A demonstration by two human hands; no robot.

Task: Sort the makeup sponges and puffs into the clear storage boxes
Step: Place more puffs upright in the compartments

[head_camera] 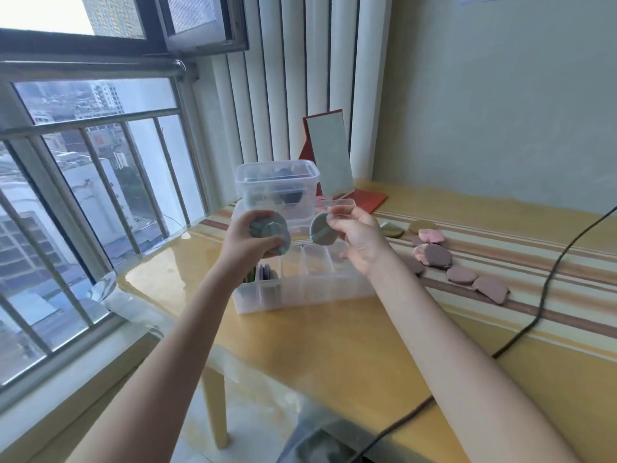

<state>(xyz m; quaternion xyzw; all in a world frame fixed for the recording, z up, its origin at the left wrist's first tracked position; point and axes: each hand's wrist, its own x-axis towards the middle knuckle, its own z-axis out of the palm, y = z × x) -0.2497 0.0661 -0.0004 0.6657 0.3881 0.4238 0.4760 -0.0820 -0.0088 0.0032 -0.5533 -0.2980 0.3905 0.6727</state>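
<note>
Two clear boxes sit on our table [334,355]: a divided box [300,282] with puffs standing in its left compartments, and a taller tub [277,185] behind it with dark sponges inside. Our left hand [253,242] grips a stack of grey-green puffs [272,233]; our right hand [357,238] pinches a single round puff [322,230] above the divided box.

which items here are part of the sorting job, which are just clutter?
Job: green puffs in left hand; round puff in right hand; divided clear box; tall clear box; pink puffs on table.
Clutter: standing mirror; black cable.
</note>
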